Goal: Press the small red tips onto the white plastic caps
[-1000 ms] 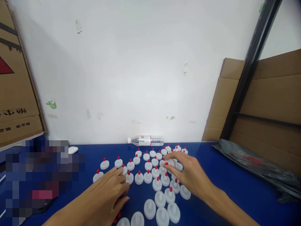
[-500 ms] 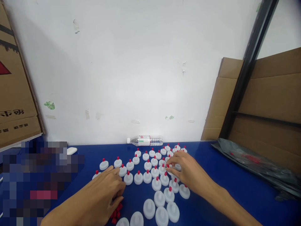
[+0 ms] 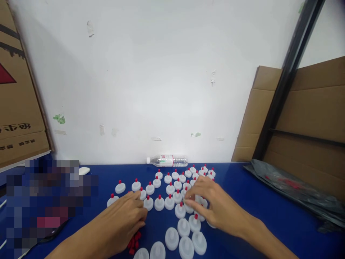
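Observation:
Many white round plastic lids (image 3: pixel 159 204), most with a small red cap (image 3: pixel 159 197) on the central nozzle, stand on the blue table. My right hand (image 3: pixel 215 201) reaches over the right group. Its thumb and forefinger close around the top of one white lid (image 3: pixel 189 207), hiding the red cap there. My left hand (image 3: pixel 126 217) is low beside a pile of loose red caps (image 3: pixel 134 243). Its fingers are curled and the thumb lies against them; anything inside is hidden. Nearer to me, several lids (image 3: pixel 185 247) have bare white nozzles.
A clear bottle (image 3: pixel 172 160) lies against the white wall. At right, a dark plastic bag (image 3: pixel 293 183) rests beside cardboard (image 3: pixel 309 147) and a black post (image 3: pixel 272 115). A cardboard box (image 3: pixel 21 108) stands at left, near a white rounded object (image 3: pixel 84 171) and a blurred-out area.
My right hand has moved slightly nearer, from one red-capped lid to another. The left thumb has drawn in towards its fingers beside the red pile. The view has shifted slightly.

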A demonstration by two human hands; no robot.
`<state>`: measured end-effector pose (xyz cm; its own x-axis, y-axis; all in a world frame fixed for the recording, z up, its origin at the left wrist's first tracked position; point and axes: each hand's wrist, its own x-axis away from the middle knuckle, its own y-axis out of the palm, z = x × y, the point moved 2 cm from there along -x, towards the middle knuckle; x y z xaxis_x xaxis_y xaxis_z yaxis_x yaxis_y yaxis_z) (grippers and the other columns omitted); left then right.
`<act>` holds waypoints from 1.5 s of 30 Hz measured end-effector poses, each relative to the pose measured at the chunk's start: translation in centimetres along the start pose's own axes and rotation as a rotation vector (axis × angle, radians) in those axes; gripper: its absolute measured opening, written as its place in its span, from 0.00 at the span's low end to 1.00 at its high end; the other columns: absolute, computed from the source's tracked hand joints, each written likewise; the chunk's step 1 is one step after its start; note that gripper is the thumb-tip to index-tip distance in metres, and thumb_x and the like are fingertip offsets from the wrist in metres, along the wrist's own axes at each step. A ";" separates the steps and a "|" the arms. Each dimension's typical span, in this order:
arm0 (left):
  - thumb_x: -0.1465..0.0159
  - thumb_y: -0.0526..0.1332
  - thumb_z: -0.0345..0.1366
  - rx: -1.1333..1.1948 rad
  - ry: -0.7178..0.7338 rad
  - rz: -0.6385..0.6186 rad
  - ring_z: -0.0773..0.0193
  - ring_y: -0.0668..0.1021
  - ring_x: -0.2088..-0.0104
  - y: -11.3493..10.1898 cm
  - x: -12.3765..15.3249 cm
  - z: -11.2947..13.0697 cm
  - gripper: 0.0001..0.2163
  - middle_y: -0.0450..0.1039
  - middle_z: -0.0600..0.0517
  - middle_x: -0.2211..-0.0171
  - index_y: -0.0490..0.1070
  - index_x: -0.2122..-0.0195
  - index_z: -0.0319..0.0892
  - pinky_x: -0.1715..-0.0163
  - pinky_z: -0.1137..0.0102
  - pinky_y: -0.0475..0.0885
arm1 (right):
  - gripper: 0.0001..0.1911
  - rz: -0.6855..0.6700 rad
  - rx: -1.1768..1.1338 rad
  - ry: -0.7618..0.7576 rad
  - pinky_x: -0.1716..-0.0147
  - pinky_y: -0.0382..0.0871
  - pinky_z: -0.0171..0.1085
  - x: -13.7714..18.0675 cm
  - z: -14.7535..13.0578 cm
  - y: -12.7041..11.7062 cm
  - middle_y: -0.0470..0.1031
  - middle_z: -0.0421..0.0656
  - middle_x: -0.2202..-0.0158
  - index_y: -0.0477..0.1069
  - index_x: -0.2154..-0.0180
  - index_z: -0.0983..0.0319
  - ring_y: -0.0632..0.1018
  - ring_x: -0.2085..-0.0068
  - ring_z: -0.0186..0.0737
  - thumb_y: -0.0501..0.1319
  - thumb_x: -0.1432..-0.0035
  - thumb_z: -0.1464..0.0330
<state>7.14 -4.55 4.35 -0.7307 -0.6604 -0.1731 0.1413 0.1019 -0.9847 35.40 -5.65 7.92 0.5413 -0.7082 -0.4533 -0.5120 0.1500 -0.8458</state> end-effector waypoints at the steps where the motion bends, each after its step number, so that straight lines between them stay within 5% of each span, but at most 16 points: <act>1: 0.32 0.61 0.23 -0.018 0.009 0.001 0.56 0.74 0.60 0.1 -0.1 0.0 0.10 0.75 0.52 0.66 0.72 0.69 0.43 0.60 0.64 0.61 | 0.07 -0.043 -0.019 -0.038 0.55 0.69 0.43 0.0 -0.5 0.1 0.81 0.40 0.63 0.79 0.59 0.57 0.77 0.59 0.43 0.63 0.32 0.63; 13: 0.36 0.64 0.21 -0.035 0.041 0.053 0.57 0.74 0.61 -0.1 0.0 -0.1 0.11 0.76 0.54 0.67 0.74 0.70 0.45 0.60 0.64 0.61 | 0.06 -0.144 -0.036 -0.093 0.52 0.68 0.44 0.3 -1.0 1.0 0.80 0.39 0.66 0.80 0.63 0.56 0.77 0.60 0.42 0.72 0.40 0.62; 20: 0.36 0.61 0.18 -0.034 0.078 0.080 0.58 0.74 0.63 0.7 0.0 -0.1 0.14 0.75 0.53 0.68 0.73 0.71 0.45 0.60 0.64 0.62 | 0.04 0.017 -0.095 -0.032 0.50 0.72 0.43 0.3 -0.9 -0.3 0.79 0.42 0.54 0.75 0.58 0.56 0.78 0.50 0.43 0.61 0.30 0.64; 25: 0.35 0.58 0.18 -0.122 0.074 0.089 0.55 0.72 0.61 0.0 -0.3 0.5 0.12 0.74 0.51 0.65 0.72 0.65 0.44 0.59 0.63 0.62 | 0.01 0.091 -0.082 -0.030 0.49 0.75 0.43 0.3 -1.1 0.5 0.79 0.44 0.55 0.66 0.57 0.57 0.77 0.43 0.45 0.57 0.28 0.69; 30: 0.32 0.52 0.18 -0.131 0.152 0.246 0.56 0.70 0.63 -1.5 -0.6 1.4 0.14 0.74 0.52 0.64 0.70 0.60 0.44 0.58 0.63 0.63 | 0.03 0.097 -0.025 -0.129 0.51 0.76 0.42 0.3 -1.2 1.0 0.80 0.44 0.54 0.68 0.56 0.57 0.79 0.45 0.45 0.59 0.29 0.71; 35: 0.27 0.48 0.20 -0.069 0.245 0.483 0.57 0.71 0.57 -2.3 -0.1 2.8 0.16 0.75 0.49 0.57 0.69 0.46 0.43 0.52 0.60 0.64 | 0.03 0.229 -0.033 -0.307 0.53 0.74 0.39 0.5 -1.7 1.4 0.81 0.46 0.52 0.70 0.56 0.60 0.81 0.51 0.41 0.60 0.30 0.73; 38: 0.25 0.47 0.22 -0.059 0.272 0.610 0.59 0.72 0.59 -2.5 0.0 3.6 0.16 0.76 0.49 0.58 0.70 0.46 0.42 0.53 0.61 0.64 | 0.04 0.297 -0.029 -0.366 0.56 0.74 0.38 0.6 -2.1 1.8 0.82 0.46 0.54 0.71 0.55 0.61 0.82 0.54 0.40 0.62 0.30 0.71; 45: 0.21 0.43 0.28 0.014 0.371 0.662 0.64 0.77 0.59 -2.2 -0.6 4.8 0.18 0.78 0.52 0.61 0.73 0.49 0.42 0.43 0.61 0.59 | 0.12 0.289 -0.041 -0.380 0.56 0.73 0.36 0.7 -3.4 2.2 0.83 0.42 0.58 0.69 0.55 0.60 0.83 0.58 0.38 0.66 0.34 0.61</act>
<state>10.45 -7.91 6.72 -0.6666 -0.1704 -0.7257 0.6355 0.3790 -0.6727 32.41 -8.19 6.73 0.5744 -0.3381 -0.7455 -0.6991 0.2711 -0.6617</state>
